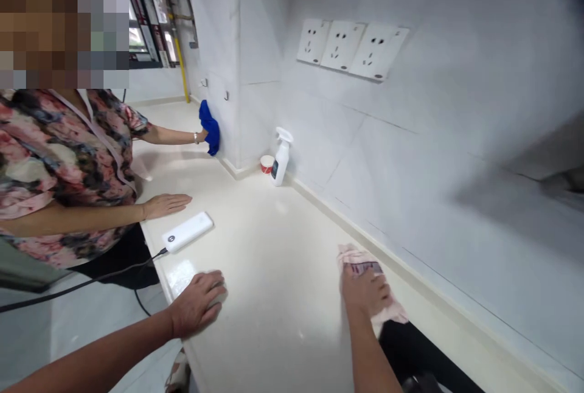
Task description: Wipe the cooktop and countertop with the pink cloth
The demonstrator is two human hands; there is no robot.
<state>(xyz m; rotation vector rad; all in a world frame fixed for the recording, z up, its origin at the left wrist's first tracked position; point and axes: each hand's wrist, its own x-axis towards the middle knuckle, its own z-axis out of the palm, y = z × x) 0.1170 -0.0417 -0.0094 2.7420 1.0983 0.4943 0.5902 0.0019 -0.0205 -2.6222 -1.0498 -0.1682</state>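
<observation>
My right hand point(365, 289) presses a pale pink cloth point(395, 311) with a darker printed patch onto the countertop, close to the wall. The fingers lie over the cloth and hide part of it. My left hand point(197, 302) rests on the near left edge of the cream countertop point(274, 247), its fingers bent and the thumb apart, with no held thing visible. Just beyond it lies a white power bank point(188, 232) with a black cable plugged in. The countertop surface is glossy and reflects light.
A white spray bottle point(281, 159) and a small red-and-white tub point(267, 164) stand in the wall corner. At left, another person point(91, 162) holds a blue cloth point(209, 128) against the wall. Three sockets point(351, 49) are on the wall. A black object point(424, 350) lies by my right forearm.
</observation>
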